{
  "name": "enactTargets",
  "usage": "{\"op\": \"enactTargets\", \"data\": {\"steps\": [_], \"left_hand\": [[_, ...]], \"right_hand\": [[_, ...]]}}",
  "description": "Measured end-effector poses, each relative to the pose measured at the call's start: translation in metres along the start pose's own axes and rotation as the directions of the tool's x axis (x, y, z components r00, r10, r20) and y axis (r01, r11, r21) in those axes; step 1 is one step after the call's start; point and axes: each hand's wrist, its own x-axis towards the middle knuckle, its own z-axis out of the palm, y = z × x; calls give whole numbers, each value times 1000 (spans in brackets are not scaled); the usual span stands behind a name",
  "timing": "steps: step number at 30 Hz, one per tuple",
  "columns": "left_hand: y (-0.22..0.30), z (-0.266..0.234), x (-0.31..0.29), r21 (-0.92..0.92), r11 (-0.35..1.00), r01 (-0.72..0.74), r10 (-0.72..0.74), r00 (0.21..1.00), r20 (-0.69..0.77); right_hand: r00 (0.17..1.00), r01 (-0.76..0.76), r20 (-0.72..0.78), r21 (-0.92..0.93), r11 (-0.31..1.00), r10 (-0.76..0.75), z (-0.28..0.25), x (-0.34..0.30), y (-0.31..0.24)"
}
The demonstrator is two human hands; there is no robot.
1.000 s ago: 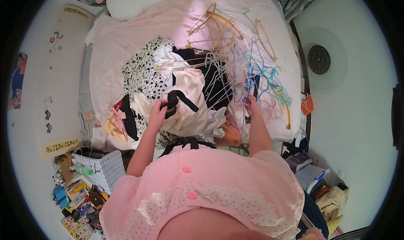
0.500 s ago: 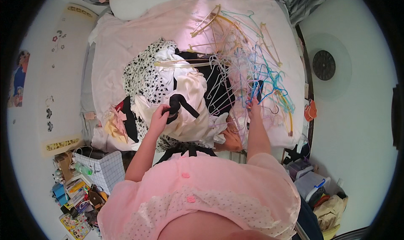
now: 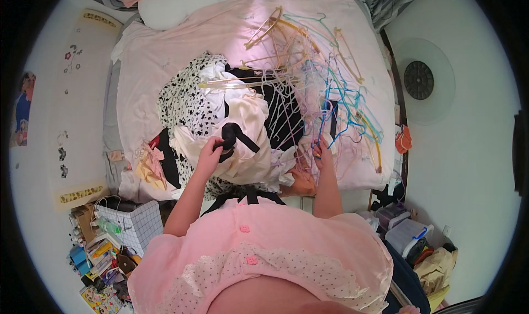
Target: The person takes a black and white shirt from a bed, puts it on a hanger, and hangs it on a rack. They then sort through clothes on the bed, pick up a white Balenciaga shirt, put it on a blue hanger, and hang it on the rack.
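Blue hanger (image 3: 321, 130) at near right is carrying no visible cloth; we are gripping it with closed right hand (image 3: 324, 156), pinching black strap (image 3: 246, 139) with left hand (image 3: 209, 152), and many other hangers (image 3: 338, 91) are lying bare.

Bed (image 3: 140, 88): pale-pink cover (image 3: 193, 41). Ctr: garment pile (image 3: 248, 115), incl. blk/wht spotted cloth (image 3: 187, 91), cream pc. (image 3: 250, 162) & blk pc. (image 3: 291, 128). R half: tangled hangers (image 3: 330, 88), blue, lilac & gold, some overlapping pile. Far L: wht pillow (image 3: 176, 8). Near L: peach garment (image 3: 151, 166).
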Motion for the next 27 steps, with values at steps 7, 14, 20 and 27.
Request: {"op": "enactTargets", "data": {"steps": [7, 14, 20, 27], "left_hand": [[5, -2, 2, 23, 1000, 9, -9, 1000, -8], [6, 1, -1, -37, 999, -1, 1, 1000, 12], [5, -1, -2, -61, 998, 26, -26, 1000, 0], [-4, -3, -4, -14, 999, 28, -29, 1000, -5]], "right_hand": [[998, -60, -8, 26, 998, 60, 26, 28, -34], [975, -205, -132, -251, 946, 176, -11, 31, 2], [994, -106, -23, -154, 982, 104, -32, 55, 6], [986, -158, -105, -295, 942, 133, -24, 56, 13]]}}
